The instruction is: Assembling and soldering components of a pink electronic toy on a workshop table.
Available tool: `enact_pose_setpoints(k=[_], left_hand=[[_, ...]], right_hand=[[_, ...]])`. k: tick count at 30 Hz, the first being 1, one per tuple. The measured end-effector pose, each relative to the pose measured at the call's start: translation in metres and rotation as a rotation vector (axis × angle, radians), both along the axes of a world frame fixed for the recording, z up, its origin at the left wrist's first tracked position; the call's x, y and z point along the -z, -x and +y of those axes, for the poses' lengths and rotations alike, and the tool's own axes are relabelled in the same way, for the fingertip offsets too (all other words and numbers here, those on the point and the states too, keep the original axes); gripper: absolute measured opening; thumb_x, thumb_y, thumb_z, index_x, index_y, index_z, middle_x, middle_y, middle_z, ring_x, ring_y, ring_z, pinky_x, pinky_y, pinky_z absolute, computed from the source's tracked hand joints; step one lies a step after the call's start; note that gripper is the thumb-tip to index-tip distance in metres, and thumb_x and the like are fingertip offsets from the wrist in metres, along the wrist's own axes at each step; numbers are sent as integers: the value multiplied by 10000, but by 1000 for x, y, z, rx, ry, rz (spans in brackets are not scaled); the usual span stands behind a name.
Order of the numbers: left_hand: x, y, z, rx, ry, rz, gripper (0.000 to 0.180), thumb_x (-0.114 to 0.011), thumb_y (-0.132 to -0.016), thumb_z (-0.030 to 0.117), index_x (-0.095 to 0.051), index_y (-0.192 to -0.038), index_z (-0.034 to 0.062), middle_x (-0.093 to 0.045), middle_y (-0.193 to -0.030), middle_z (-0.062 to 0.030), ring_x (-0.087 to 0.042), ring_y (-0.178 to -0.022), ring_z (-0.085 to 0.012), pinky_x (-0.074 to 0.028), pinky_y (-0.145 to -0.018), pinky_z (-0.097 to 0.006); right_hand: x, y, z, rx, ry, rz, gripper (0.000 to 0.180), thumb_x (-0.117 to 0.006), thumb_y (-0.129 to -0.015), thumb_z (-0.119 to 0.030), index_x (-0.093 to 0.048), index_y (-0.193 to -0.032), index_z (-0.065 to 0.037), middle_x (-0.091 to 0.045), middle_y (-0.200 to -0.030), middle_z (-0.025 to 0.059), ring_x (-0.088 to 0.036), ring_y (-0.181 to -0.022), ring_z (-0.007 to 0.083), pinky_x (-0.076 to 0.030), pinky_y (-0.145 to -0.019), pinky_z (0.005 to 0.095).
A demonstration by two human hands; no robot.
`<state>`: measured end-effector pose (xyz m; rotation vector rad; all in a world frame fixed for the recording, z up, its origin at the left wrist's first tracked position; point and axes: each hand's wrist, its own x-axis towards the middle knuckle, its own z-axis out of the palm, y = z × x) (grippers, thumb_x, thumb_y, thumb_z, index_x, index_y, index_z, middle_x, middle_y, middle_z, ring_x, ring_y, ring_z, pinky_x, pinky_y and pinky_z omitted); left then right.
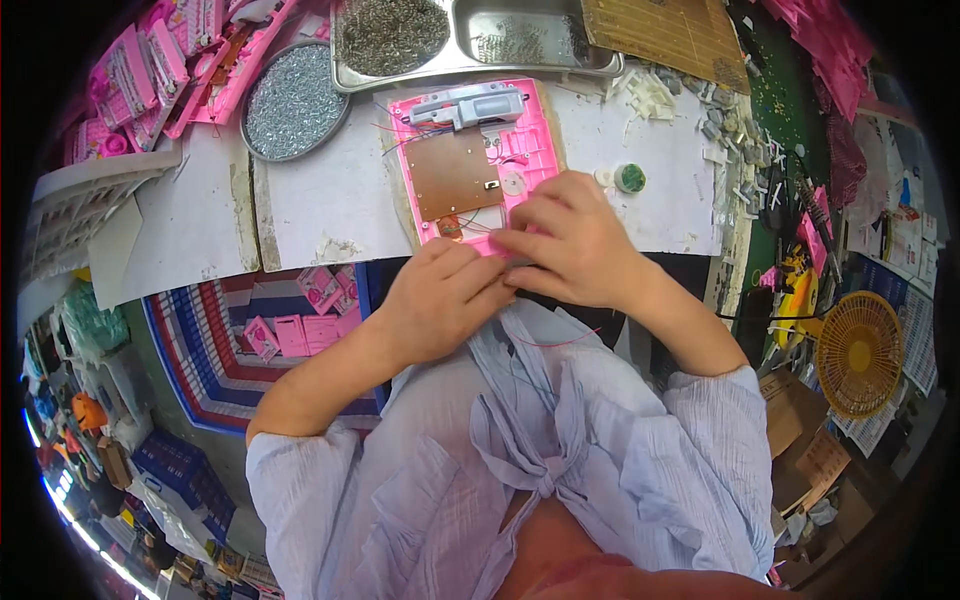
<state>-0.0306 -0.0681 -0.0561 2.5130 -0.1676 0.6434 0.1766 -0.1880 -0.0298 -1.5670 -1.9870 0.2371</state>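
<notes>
A pink plastic toy casing point(545, 150) lies open-side up on the white tabletop. Inside it are a brown circuit board point(455, 175), a grey plastic module point(490, 105) along the far edge and several thin wires. My left hand point(445, 300) is closed at the near edge of the casing, its fingers pressed together. Over the near right corner, my right hand point(575, 245) bends its fingers onto the casing, fingertips beside thin wires. Both sets of fingertips almost meet, hiding what lies between them. A thin red wire point(560, 343) trails below my hands, in front of my shirt.
Screws fill a round metal dish point(295, 105) at the far left, beside stacked pink casings point(140, 75). A steel compartment tray point(480, 72) holds small metal parts. Right of the casing stands a small green-topped container point(629, 178). Below left, a striped bin point(205, 350) holds pink pieces.
</notes>
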Motion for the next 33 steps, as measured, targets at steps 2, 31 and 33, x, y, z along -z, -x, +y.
enact_pose_setpoints(k=[2,31,33], left_hand=[[2,22,9,-163,6,13,230,-799,-775,178,-699,-959,82,-640,-918,-40,-602,-750,-221,-466,-669,-379],[11,31,49,-1,299,130,197,-814,-825,123,-684,-957,56,-618,-831,-97,-632,-713,-297,-521,-609,-398],[9,26,53,34,326,151,194,-813,-826,128,-686,-954,56,-617,-835,-94,-634,-717,-293,-526,-615,-397]], right_hand=[[12,10,3,-16,-10,-15,398,-797,-794,-300,-715,-1126,-96,-646,-993,45,-584,-1004,266,-452,-895,423],[-74,-218,133,545,-134,271,210,-736,-921,-157,-735,-1006,35,-724,-925,61,-675,-898,142,-556,-750,327],[-90,-250,184,509,-223,20,238,-713,-949,-185,-724,-1047,31,-719,-947,68,-677,-902,155,-559,-749,324]])
